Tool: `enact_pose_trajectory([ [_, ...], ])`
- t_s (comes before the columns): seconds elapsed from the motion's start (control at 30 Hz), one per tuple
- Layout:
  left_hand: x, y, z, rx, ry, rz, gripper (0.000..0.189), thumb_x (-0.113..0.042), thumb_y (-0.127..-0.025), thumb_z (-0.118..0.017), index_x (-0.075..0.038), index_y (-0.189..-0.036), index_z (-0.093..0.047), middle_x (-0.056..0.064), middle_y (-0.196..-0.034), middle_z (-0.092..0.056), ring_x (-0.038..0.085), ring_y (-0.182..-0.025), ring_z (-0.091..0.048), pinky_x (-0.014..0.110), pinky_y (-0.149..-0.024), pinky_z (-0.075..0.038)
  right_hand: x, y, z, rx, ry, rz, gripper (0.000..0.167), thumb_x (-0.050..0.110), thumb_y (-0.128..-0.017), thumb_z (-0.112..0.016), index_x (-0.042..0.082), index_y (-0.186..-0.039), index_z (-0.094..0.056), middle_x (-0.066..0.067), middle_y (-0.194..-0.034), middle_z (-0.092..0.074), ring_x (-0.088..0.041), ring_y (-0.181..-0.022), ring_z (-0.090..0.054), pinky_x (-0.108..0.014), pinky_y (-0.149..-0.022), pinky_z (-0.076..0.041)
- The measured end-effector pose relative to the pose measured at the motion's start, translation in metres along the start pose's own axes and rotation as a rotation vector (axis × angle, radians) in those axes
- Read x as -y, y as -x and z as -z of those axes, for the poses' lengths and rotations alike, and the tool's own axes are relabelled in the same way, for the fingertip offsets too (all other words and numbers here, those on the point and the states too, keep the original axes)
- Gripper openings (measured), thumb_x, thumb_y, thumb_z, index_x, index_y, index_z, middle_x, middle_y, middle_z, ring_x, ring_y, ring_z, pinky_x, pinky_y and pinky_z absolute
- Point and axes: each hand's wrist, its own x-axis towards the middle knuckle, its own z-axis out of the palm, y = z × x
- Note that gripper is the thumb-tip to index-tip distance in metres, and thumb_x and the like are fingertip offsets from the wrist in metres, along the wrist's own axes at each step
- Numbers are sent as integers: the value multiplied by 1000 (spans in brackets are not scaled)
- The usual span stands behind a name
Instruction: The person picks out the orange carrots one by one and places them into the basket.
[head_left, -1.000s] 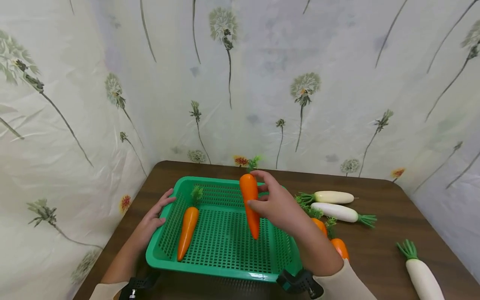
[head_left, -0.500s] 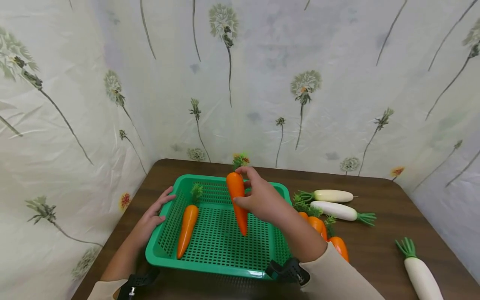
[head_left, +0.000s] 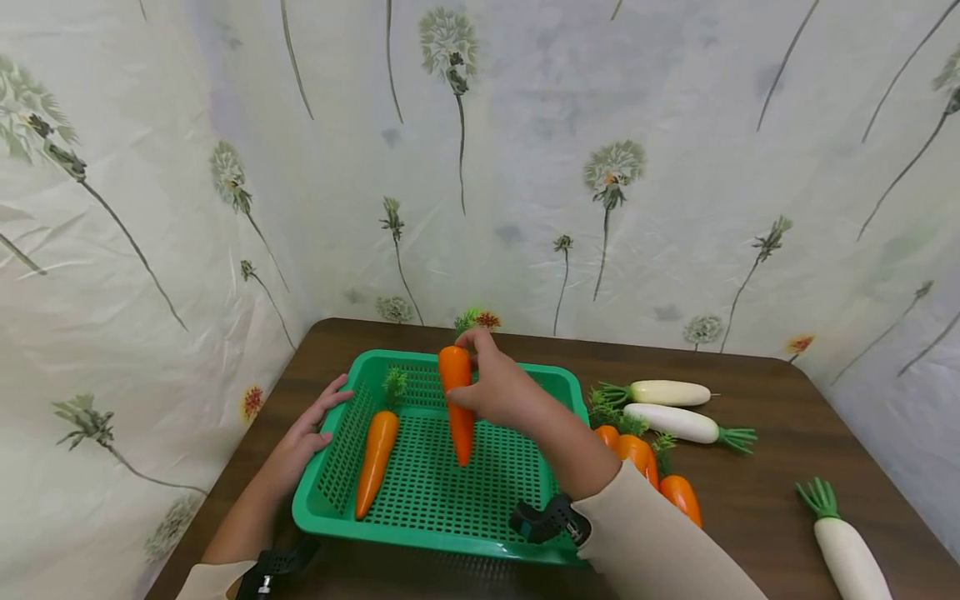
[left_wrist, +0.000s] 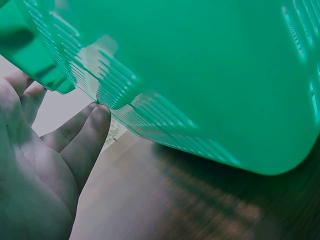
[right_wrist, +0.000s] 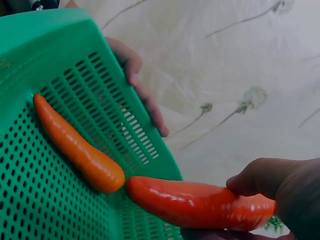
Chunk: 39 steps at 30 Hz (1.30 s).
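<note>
My right hand [head_left: 498, 383] pinches an orange carrot [head_left: 455, 371] near its leafy top, thumb on one side, and holds it tip-down over the green basket [head_left: 450, 546]. In the right wrist view, the held carrot [right_wrist: 185, 202] points toward another carrot [right_wrist: 75, 142], which lies along the basket's left side. That second carrot [head_left: 377, 454] has its green tuft at the far end. My left hand [head_left: 300, 442] rests at the basket's left rim. Up close in the left wrist view, the left hand's fingertips [left_wrist: 100, 112] touch the slotted outer wall with fingers fairly straight.
Right of the basket, several carrots [head_left: 637, 454] lie bunched, partly behind my right forearm. Two white radishes [head_left: 671, 392] lie beyond them, and another white radish [head_left: 851, 554] is at the table's right. A flower-patterned sheet [head_left: 525, 167] hangs behind the dark wooden table [head_left: 757, 483].
My right hand has moved left with the carrot, from the basket's right part toward its middle. The bunched carrots show more from behind the forearm. My left hand has stayed at the rim.
</note>
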Motion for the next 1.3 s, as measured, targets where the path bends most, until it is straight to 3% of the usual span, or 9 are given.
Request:
enact_pose_trajectory([
  [0.3, 4, -3, 1, 14, -7, -28, 59, 10, -95, -32, 11, -154, -34, 12, -177, -7, -12, -151, -16, 11, -110, -32, -2, -12, -13, 53, -10, -26, 67, 10, -95, -72, 20, -149, -33, -20, -141, -52, -33, -102, -68, -51, -78, -62],
  [0.57, 2, -1, 2, 15, -13, -28, 59, 11, -95, -31, 12, -153, -34, 13, -177, -7, -12, -151, -17, 12, -109, -33, -5, -20, -23, 125, -58, -40, 68, 6, -96, -70, 23, -151, -36, -18, -137, -55, -34, -107, -66, -46, -72, -62],
  [0.97, 0, 0, 3, 9, -15, -56, 57, 11, -96, -31, 13, -153, -34, 15, -176, -6, -9, -152, -17, 11, -111, -29, -10, -27, -37, 196, -246, -97, 64, 3, -94, -72, 18, -147, -39, -22, -129, -56, -36, -106, -66, -49, -76, -63],
  [1.3, -3, 1, 0, -8, -10, -13, 57, 10, -96, -30, 12, -153, -35, 14, -176, -6, -11, -150, -16, 10, -110, -31, -24, -30, -45, 196, -203, -142, 64, 2, -91, -74, 16, -144, -41, -23, -125, -57, -35, -101, -68, -51, -76, -62],
])
